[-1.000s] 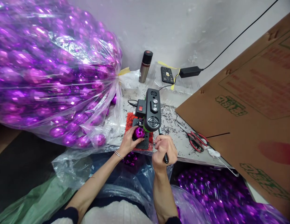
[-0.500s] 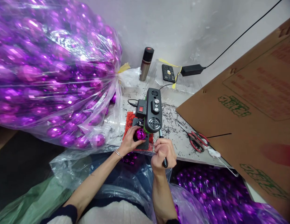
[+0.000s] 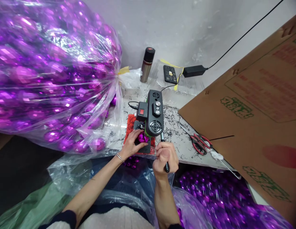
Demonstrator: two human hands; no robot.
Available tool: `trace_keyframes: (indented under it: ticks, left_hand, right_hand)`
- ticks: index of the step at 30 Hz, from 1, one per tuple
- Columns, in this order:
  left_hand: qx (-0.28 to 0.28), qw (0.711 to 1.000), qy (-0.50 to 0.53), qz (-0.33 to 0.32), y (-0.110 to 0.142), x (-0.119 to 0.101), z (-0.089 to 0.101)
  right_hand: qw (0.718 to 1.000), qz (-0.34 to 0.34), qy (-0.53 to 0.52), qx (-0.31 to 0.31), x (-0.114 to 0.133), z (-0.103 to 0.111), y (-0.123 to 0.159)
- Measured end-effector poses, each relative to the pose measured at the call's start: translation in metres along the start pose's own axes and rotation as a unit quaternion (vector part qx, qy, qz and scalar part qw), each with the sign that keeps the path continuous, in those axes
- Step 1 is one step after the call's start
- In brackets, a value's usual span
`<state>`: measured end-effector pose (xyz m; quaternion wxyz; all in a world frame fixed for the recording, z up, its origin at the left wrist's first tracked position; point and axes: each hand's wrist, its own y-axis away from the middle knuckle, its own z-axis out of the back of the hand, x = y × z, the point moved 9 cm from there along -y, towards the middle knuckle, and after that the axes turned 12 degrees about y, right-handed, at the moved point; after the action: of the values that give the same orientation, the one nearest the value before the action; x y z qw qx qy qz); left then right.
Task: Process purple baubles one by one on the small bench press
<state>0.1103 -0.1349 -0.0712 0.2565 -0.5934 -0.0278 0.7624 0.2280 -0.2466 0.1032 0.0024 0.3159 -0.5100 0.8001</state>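
At the table, the lever points lengthwise toward the wearer's body.

Pretty simple outfit tbh: pale top with a dark edge, and a chunky navy cuff ending the left sleeve. Left hand is bare, slim silvery bracelet at the wrist.

Head view (from above), forward and down, worktable near
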Motion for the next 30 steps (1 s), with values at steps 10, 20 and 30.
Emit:
trace_keyframes:
  ticks: [10,20,30]
  left_hand:
    - [-0.007,1.0,-0.014,-0.003,0.0,0.003,0.0]
    - [-0.016,0.999,-0.018,-0.036,-0.001,-0.002,0.0]
    - [-0.015,1.0,0.002,-0.025,-0.002,-0.001,0.0]
  right_hand:
    - [0.998,0.04,0.021,-0.044,-0.014,-0.01,0.03]
    - [0.996,0.04,0.003,-0.078,-0.025,-0.014,0.044]
    - [0.996,0.054,-0.015,-0.073,-0.03,-0.018,0.048]
